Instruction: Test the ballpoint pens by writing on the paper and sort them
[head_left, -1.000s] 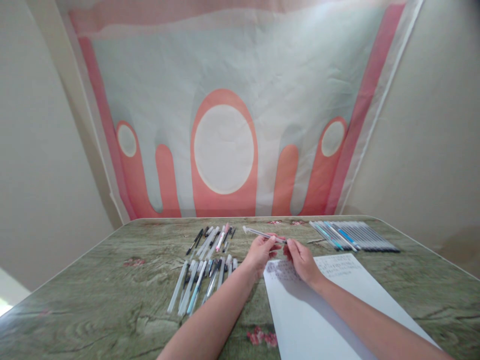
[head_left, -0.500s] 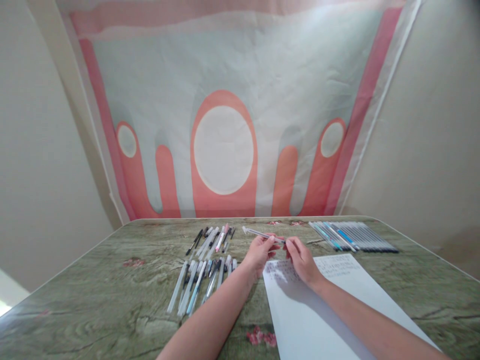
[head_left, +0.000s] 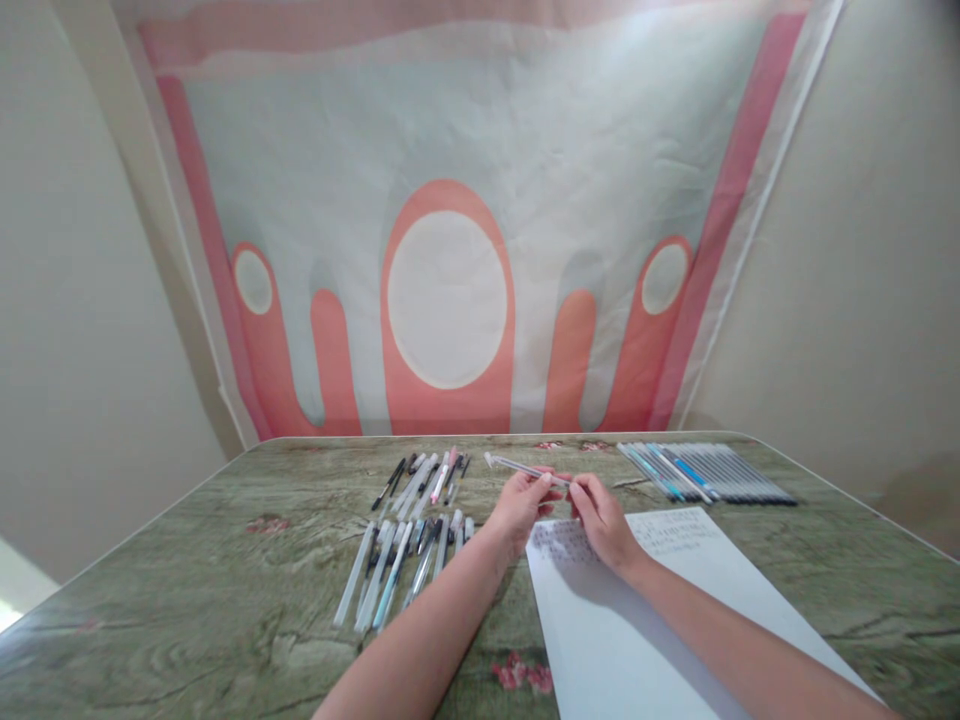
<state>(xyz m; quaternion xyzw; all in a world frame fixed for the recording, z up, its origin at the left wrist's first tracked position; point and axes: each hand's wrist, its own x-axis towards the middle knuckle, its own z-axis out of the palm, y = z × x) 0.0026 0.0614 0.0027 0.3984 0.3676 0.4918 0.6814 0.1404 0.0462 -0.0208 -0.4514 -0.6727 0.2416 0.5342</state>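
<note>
A slim, clear pen [head_left: 521,467] is held slantwise above the top of the paper. My left hand [head_left: 519,508] is closed around its middle, thumb on top. At its right end, my right hand [head_left: 600,518] pinches the tip between thumb and fingers; the fingers hide what exactly is gripped there. A small white piece [head_left: 489,459] shows at the far left end of the pen; I cannot tell whether it touches it. Under my right hand lies white paper [head_left: 637,630] with rows of handwriting along its upper part.
Several loose pens [head_left: 386,570] lie left of my left forearm, with another group of pens and caps [head_left: 424,478] behind them. At the back right, a neat row of pens [head_left: 705,472] lies side by side. The wood-patterned table [head_left: 187,590] meets a printed cloth backdrop [head_left: 450,120].
My right fingers have shifted very slightly at the pen's tip, and the dark end seen there before is now covered. Otherwise both hands and the pen stay in place.
</note>
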